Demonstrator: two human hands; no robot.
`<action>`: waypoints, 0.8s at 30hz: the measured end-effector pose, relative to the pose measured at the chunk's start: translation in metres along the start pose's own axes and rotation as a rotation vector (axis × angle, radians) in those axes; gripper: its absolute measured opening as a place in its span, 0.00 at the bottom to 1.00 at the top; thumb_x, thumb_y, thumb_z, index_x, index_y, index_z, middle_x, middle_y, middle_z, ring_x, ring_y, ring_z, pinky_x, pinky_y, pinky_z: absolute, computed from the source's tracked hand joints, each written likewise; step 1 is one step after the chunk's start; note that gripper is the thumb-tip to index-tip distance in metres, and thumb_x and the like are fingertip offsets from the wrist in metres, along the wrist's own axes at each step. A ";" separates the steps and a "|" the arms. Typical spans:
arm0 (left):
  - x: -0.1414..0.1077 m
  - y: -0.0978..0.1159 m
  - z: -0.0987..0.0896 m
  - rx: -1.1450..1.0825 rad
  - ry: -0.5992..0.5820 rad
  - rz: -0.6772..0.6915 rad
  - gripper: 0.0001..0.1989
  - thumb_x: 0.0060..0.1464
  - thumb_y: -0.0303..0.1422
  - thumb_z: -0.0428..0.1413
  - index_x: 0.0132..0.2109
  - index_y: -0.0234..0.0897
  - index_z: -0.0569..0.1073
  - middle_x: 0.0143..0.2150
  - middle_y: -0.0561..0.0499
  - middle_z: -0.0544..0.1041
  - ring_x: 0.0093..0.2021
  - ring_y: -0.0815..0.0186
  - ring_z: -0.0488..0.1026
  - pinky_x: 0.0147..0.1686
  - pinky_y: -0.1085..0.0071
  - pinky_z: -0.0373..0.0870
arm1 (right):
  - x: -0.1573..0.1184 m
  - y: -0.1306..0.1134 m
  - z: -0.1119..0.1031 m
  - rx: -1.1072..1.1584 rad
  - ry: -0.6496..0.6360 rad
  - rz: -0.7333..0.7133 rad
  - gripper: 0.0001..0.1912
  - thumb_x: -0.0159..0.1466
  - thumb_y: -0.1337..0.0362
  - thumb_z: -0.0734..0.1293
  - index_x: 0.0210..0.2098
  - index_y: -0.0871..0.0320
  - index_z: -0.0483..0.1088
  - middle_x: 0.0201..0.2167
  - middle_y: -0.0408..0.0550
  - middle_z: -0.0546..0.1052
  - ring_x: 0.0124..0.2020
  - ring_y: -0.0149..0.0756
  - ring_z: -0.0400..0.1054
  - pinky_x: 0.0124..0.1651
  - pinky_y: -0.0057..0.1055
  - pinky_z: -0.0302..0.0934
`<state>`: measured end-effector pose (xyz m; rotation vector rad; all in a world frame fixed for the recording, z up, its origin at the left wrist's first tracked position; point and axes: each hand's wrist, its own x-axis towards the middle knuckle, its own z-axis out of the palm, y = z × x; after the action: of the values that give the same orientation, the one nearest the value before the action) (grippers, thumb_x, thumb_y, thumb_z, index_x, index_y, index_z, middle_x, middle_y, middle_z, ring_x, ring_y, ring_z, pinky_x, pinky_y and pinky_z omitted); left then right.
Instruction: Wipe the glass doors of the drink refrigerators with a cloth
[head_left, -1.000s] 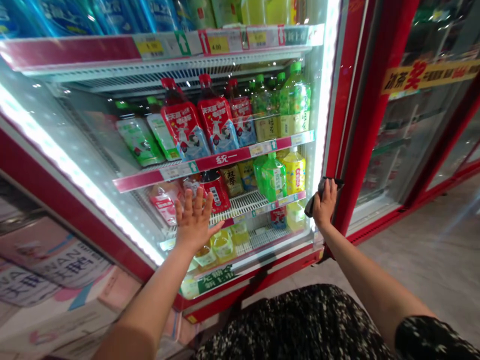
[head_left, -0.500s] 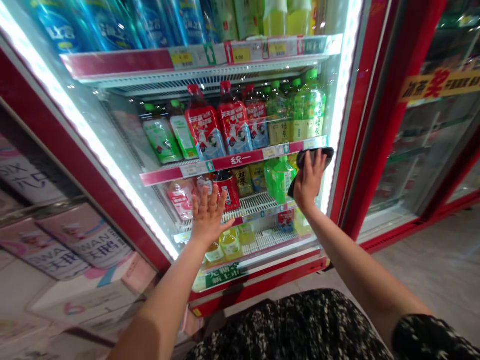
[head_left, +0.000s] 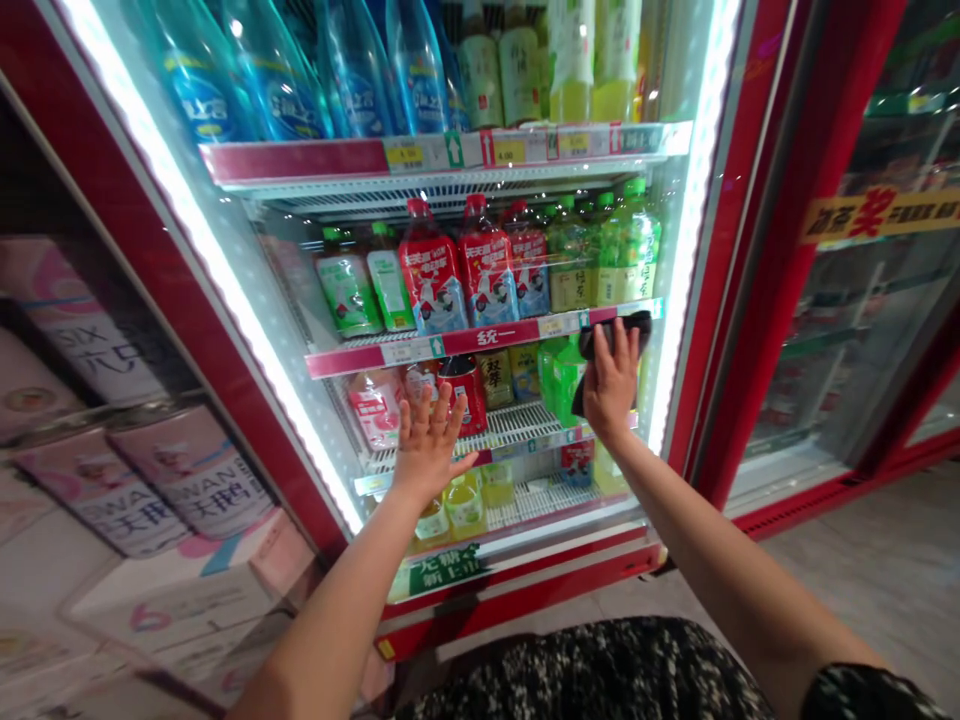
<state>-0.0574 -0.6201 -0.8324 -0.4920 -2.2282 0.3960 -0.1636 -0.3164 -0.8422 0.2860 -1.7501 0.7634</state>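
My left hand (head_left: 429,452) lies flat with its fingers spread against the glass door (head_left: 517,505) of a lit drinks fridge, in front of the lower shelves. Under my right hand (head_left: 613,388) is a black cloth (head_left: 636,328), pressed to the glass at the right side of the door. The fingers stretch over the cloth, and parts of it stick out above and to the left. Behind the glass near that hand stand green bottles (head_left: 561,385). A red-and-black bottle (head_left: 471,395) shows behind my left fingertips.
Red-labelled bottles (head_left: 487,275) fill the middle shelf, with blue bottles (head_left: 356,80) above. Stacked pink-and-white cartons (head_left: 202,475) stand close on the left. A red door frame (head_left: 806,200) of another fridge is on the right, above the grey floor (head_left: 862,560).
My right hand and the black cloth have shifted left and slightly up across the glass. My left hand stays nearly in place. The view has tilted up a little, showing more of the top shelf.
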 end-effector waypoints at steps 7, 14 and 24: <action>-0.002 0.000 -0.001 0.000 -0.053 -0.016 0.63 0.51 0.53 0.63 0.74 0.39 0.27 0.76 0.43 0.26 0.74 0.50 0.17 0.71 0.41 0.23 | -0.103 -0.011 -0.016 -0.001 -0.617 -0.597 0.33 0.69 0.67 0.59 0.71 0.38 0.53 0.70 0.37 0.61 0.71 0.44 0.55 0.74 0.54 0.45; -0.005 0.000 0.003 0.032 -0.088 -0.018 0.63 0.50 0.56 0.63 0.75 0.38 0.30 0.76 0.41 0.29 0.74 0.48 0.20 0.71 0.41 0.23 | -0.063 0.051 -0.034 -0.103 -0.442 -0.489 0.31 0.68 0.68 0.60 0.67 0.38 0.61 0.69 0.38 0.64 0.71 0.45 0.55 0.73 0.52 0.48; -0.015 -0.013 -0.024 0.069 -0.167 0.097 0.58 0.54 0.50 0.62 0.75 0.37 0.32 0.77 0.42 0.32 0.76 0.51 0.25 0.73 0.48 0.29 | -0.072 -0.070 0.013 -0.003 -0.428 -0.612 0.34 0.68 0.71 0.59 0.70 0.39 0.55 0.72 0.42 0.59 0.72 0.41 0.52 0.73 0.54 0.46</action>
<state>-0.0328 -0.6355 -0.8218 -0.5487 -2.3471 0.5818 -0.1118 -0.3907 -0.8864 0.9881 -1.9026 0.2601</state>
